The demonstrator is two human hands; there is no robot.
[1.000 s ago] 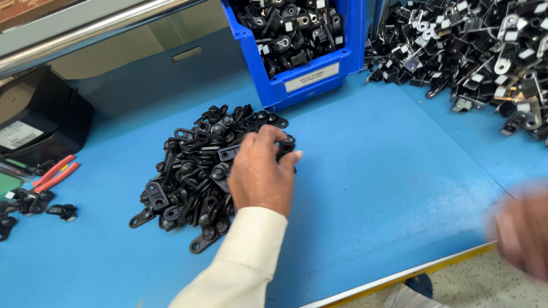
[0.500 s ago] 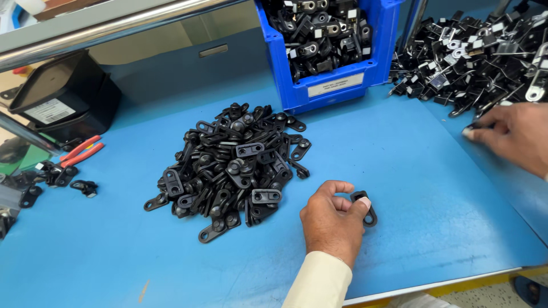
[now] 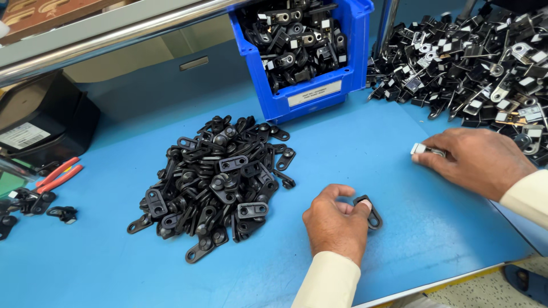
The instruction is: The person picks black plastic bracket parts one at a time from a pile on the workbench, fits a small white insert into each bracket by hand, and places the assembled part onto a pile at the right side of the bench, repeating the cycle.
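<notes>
On the blue table (image 3: 399, 171), the left hand (image 3: 337, 225) pinches a black bracket (image 3: 371, 211) right of the black pile (image 3: 220, 182), while the right hand (image 3: 476, 162) grips a small metal part (image 3: 425, 150) near the far-right heap (image 3: 485, 57).

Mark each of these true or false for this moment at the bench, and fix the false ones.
1. The left hand holds a black bracket in its fingers. True.
2. The right hand is empty. False: it pinches a small silver and black part against the blue table.
3. The blue bin is empty. False: it is full of black and silver parts.
4. A loose pile of black brackets lies on the table left of the left hand. True.
5. Red-handled pliers lie at the table's left edge. True.
6. The heap of assembled parts sits in a tray. False: it lies loose on the table.
</notes>
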